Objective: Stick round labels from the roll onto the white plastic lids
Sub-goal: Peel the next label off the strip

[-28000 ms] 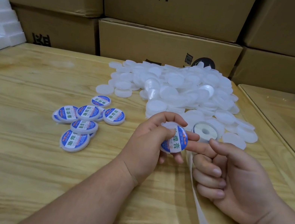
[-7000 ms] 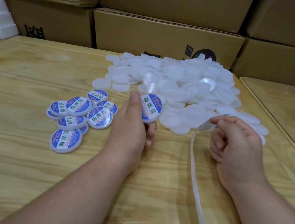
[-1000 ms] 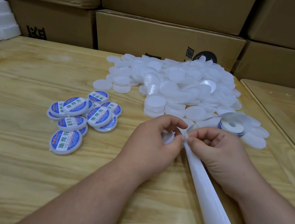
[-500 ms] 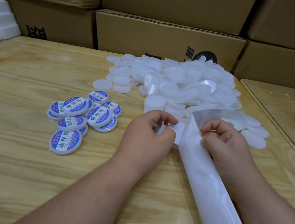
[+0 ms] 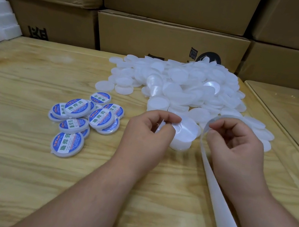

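From the head view I see my left hand [image 5: 147,133] curled around a plain white lid [image 5: 183,134], pinching it at its left edge just above the wooden table [image 5: 15,169]. My right hand [image 5: 236,148] has its fingers bent, pinching the white backing strip [image 5: 217,189], which loops over the fingers and runs down toward the lower right. The heap of unlabelled lids [image 5: 181,85] lies just behind both hands. The labelled lids [image 5: 84,117] sit in a cluster to the left. Cardboard boxes [image 5: 169,42] are stacked behind.
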{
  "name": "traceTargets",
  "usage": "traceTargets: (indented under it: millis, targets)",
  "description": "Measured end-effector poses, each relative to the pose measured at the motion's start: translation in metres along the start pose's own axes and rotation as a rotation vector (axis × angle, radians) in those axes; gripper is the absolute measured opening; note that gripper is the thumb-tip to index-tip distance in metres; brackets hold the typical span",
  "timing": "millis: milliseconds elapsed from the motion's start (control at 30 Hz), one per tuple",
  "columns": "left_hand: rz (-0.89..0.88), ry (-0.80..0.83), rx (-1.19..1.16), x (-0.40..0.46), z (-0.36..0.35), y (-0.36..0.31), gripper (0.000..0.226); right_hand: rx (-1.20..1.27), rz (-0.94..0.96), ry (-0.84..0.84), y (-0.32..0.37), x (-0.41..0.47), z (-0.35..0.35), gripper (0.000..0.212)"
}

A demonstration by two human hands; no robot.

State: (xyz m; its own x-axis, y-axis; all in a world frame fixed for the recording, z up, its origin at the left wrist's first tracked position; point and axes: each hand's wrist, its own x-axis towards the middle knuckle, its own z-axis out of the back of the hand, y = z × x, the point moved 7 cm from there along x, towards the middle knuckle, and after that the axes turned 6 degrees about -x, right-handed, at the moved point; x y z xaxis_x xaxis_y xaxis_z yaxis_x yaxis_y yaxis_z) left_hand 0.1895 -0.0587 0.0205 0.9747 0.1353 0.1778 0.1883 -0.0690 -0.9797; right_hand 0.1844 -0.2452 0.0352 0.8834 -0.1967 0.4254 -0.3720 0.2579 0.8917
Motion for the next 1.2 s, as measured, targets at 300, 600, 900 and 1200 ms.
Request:
traceTargets:
  millis: [300,600,900,1200]
  targets:
    - [-0.014,0.015,-0.041,-0.001,-0.001,-0.003,0.025,-0.103,0.086,0.072,0.003,-0.001,-0.008,0.04]
    - [-0.037,0.047,-0.088,0.0,-0.001,-0.003,0.023,-0.136,0.122,0.083,0.004,-0.002,-0.01,0.019]
    - [-0.026,0.128,-0.256,0.002,-0.004,-0.005,0.026,-0.023,0.035,0.065,0.001,-0.002,-0.008,0.007]
    - [0.156,0.135,-0.421,0.007,-0.012,0.009,0.051,0.13,-0.107,0.008,-0.006,0.003,-0.003,0.025]
